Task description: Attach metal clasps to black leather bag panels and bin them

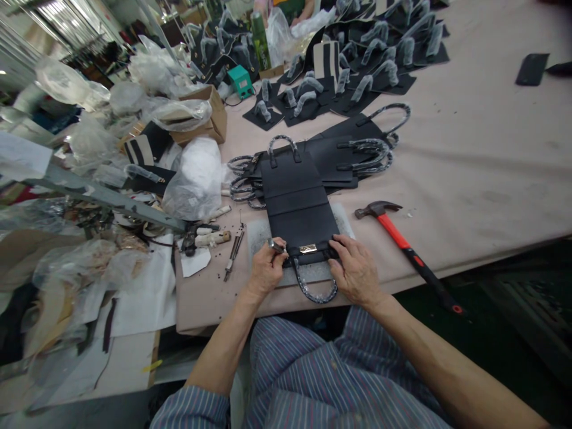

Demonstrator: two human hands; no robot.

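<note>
A black handbag panel lies flat in front of me, with a gold metal plate on its near strip. Plastic-wrapped handles curve from both ends, the near handle looping toward me. My left hand is closed around a short metal rod tool at the strip's left end; its lower tip is hidden by the fingers. My right hand grips the strip's right end between thumb and fingers. Beneath the panel is a grey slab, mostly covered.
A claw hammer with a red-black handle lies at the right, reaching past the table edge. Left are metal punches and a mallet. More black panels lie behind. A green bottle stands near another person.
</note>
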